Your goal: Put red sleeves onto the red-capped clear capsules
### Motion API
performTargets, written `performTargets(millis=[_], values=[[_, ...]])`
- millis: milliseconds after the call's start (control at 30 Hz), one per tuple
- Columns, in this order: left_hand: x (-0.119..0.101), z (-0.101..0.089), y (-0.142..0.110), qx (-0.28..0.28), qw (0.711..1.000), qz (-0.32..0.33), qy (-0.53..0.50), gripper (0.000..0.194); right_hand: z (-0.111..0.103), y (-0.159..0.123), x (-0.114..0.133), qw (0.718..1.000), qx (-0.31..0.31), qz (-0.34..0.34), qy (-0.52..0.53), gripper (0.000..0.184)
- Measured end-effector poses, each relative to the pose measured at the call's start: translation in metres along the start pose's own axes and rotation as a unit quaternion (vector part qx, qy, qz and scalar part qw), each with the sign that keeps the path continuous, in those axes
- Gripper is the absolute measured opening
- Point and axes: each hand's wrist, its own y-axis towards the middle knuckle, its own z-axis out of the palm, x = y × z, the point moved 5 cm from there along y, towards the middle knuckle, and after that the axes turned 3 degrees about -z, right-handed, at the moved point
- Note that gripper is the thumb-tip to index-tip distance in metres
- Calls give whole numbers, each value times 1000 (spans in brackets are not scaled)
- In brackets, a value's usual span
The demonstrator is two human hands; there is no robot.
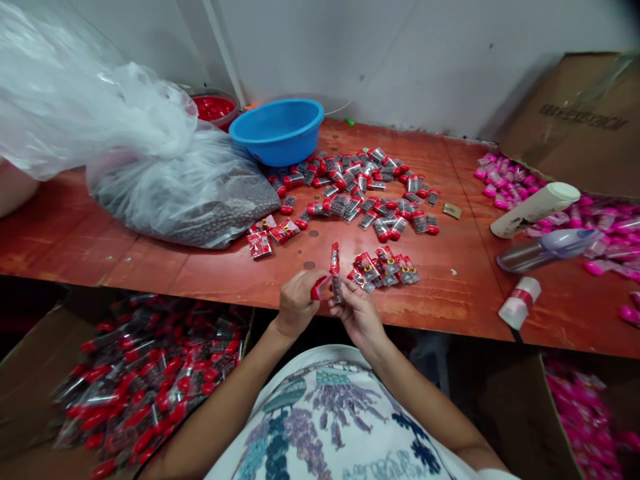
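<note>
My left hand [299, 301] is closed around a small red piece [320, 288], mostly covered by my fingers. Close beside it, my right hand [359, 312] pinches a narrow clear packet [335, 270] with a red printed top and dark contents, held upright. To the right of the hands lies a small pile of similar red-topped packets [383, 269]. Several flat red printed sachets [261, 245] rest on the left. Behind my hands, many small clear containers with red caps [367, 183] are spread over the table.
A plastic bag of dark beads [200, 193] and a blue basin [280, 130] stand at the back left. Pink containers [515, 180], a white tumbler [535, 210] and a cardboard box [575, 123] are at the right. Below left, a carton holds red-capped containers [160, 373].
</note>
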Motion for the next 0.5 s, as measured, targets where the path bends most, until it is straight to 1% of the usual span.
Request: performTargets(millis=[100,367,500], values=[[0,0,0,-6,1000,-8,-10,23,0,0,0,1000,2,11,2,33],[1,-6,5,3,1000,25,-8,22,1,1,-1,1000,-7,13,-1,33],[2,-3,8,4,1000,7,-14,17,-1,3,-4,1000,2,25,11,34]])
